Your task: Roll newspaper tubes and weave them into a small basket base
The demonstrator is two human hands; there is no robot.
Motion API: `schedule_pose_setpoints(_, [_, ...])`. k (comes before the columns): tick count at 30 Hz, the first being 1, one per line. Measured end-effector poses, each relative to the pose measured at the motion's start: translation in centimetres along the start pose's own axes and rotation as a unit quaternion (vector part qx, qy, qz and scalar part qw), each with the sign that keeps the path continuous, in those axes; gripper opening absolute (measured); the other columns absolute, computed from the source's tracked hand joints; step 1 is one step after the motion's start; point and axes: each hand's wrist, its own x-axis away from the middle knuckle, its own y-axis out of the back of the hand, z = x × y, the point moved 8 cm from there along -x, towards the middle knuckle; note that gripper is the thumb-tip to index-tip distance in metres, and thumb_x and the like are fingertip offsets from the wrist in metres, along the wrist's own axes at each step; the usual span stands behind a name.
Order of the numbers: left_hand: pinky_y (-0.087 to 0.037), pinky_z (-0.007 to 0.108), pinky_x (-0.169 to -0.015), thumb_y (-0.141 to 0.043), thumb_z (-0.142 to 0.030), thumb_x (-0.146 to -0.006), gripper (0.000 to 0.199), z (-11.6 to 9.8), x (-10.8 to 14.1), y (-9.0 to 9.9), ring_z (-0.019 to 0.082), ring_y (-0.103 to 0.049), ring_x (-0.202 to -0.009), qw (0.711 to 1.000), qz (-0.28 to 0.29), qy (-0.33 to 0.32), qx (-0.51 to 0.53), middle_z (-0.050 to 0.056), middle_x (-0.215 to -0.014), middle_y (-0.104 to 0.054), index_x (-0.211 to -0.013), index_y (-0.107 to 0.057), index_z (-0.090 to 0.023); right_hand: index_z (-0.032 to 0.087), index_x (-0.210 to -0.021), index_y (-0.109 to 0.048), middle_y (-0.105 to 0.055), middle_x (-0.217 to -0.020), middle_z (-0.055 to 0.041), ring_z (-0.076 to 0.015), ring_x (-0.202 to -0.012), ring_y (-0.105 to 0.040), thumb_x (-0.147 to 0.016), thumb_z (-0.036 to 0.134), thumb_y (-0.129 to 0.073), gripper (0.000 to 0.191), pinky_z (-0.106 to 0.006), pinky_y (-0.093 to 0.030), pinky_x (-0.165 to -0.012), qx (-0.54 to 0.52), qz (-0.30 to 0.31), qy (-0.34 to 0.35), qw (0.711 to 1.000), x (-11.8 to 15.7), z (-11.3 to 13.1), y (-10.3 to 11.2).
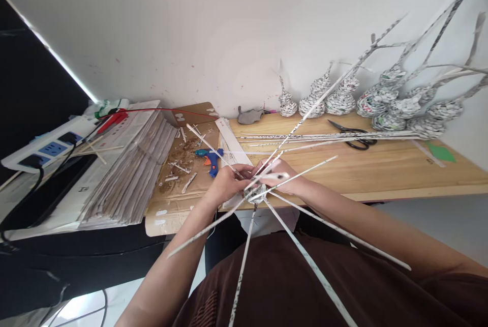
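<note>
Wooden table (362,174) — white wall (229,27) behind

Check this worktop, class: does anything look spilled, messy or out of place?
Yes: paper scraps lie scattered over the brown-smeared cardboard near the blue glue gun. It looks messy against the cleaner wooden tabletop.

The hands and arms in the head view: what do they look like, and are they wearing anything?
They're human. The left hand and right hand are bare, with no gloves or cables visible. Both forearms are uncovered. The person wears a dark brown top with thin reddish stripes low on one side.
</note>
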Motion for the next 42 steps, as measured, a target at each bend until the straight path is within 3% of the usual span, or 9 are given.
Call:
schedule_pose_setpoints(4, [-0.052,0.028,-0.070,-0.071,-0.025,-0.068,0.032,0.0,-0.1,0.3,0.019,-0.067,-0.073,0.995,-0.074,-0.030,-0.060,0.006,-0.078,-0.074,-0.098,-0.074,-0.014,0.016,-0.074,-0.070,-0.071,-0.072,-0.0017,-0.0164,-0.068,-0.066,-0.066,0.010,-0.062,0.013,-0.024,-0.049,-0.063,-0.012,-0.016,-0.012,1.000,0.3,0.1,0.0])
schedule_pose_setpoints(9, [-0.051,0.025,-0.063,-0.065,-0.021,-0.073,0.032,0.8,0.4,0.1,0.017,-0.067,-0.067,0.992,-0.117,-0.027,-0.042,0.006,-0.079,-0.074,-0.102,-0.073,-0.015,0.016,-0.081,-0.067,-0.071,-0.077,-0.0032,-0.0166,-0.070,-0.066,-0.071,0.013,-0.062,0.012,-0.023,-0.049,-0.061,-0.019,-0.039,-0.010,0.999,0.8,-0.2,0.4])
schedule_pose_setpoints(14, [-0.052,0.026,-0.062,-0.068,-0.026,-0.071,0.021,1.6,0.6,0.2,0.018,-0.068,-0.067,0.987,-0.161,-0.002,-0.015,0.006,-0.076,-0.074,-0.089,-0.074,-0.015,0.017,-0.077,-0.065,-0.070,-0.073,-0.0034,-0.0176,-0.068,-0.067,-0.073,0.016,-0.060,0.006,-0.024,-0.050,-0.059,0.008,-0.050,-0.046,0.998,1.0,-0.9,0.5])
schedule_pose_setpoints(20, [-0.051,0.025,-0.056,-0.076,-0.037,-0.066,0.032,1.6,0.9,0.1,0.019,-0.068,-0.065,0.985,-0.174,0.020,0.007,0.008,-0.076,-0.074,-0.086,-0.073,-0.012,0.018,-0.075,-0.063,-0.069,-0.072,-0.0019,-0.0159,-0.066,-0.066,-0.071,0.021,-0.064,0.005,-0.023,-0.049,-0.058,0.007,-0.057,-0.013,0.998,1.1,-0.9,0.4])
schedule_pose_setpoints(28, [-0.053,0.025,-0.061,-0.073,-0.035,-0.070,0.026,0.9,1.5,0.2,0.019,-0.069,-0.069,0.981,-0.196,0.002,-0.017,0.007,-0.082,-0.076,-0.088,-0.074,-0.015,0.017,-0.072,-0.065,-0.068,-0.069,-0.0013,-0.0144,-0.063,-0.065,-0.074,0.025,-0.063,0.008,-0.022,-0.047,-0.056,0.000,-0.068,-0.018,0.998,1.1,-1.0,0.6])
schedule_pose_setpoints(34, [-0.051,0.024,-0.061,-0.070,-0.028,-0.071,0.020,0.8,1.4,0.1,0.019,-0.069,-0.070,0.985,-0.169,-0.002,-0.042,0.007,-0.078,-0.075,-0.085,-0.075,-0.015,0.018,-0.073,-0.066,-0.070,-0.069,-0.0020,-0.0154,-0.062,-0.065,-0.070,0.037,-0.071,0.020,-0.022,-0.046,-0.053,0.007,-0.033,-0.025,0.999,1.5,-0.3,-0.1])
schedule_pose_setpoints(38, [-0.050,0.024,-0.059,-0.069,-0.028,-0.072,0.016,0.2,1.4,-0.3,0.017,-0.066,-0.064,0.987,-0.148,-0.006,-0.063,0.004,-0.071,-0.073,-0.080,-0.074,-0.016,0.018,-0.063,-0.063,-0.066,-0.060,-0.0023,-0.0149,-0.055,-0.061,-0.072,0.052,-0.068,0.036,-0.022,-0.042,-0.048,0.053,-0.065,-0.039,0.996,1.7,0.2,0.7])
schedule_pose_setpoints(42, [-0.052,0.026,-0.063,-0.072,-0.030,-0.070,0.020,0.0,1.4,-0.4,0.018,-0.067,-0.066,0.989,-0.144,0.002,-0.038,0.005,-0.075,-0.074,-0.084,-0.074,-0.015,0.018,-0.062,-0.064,-0.065,-0.058,-0.0024,-0.0146,-0.054,-0.060,-0.078,0.049,-0.063,0.035,-0.022,-0.040,-0.047,0.072,-0.074,0.000,0.995,1.6,0.7,1.1])
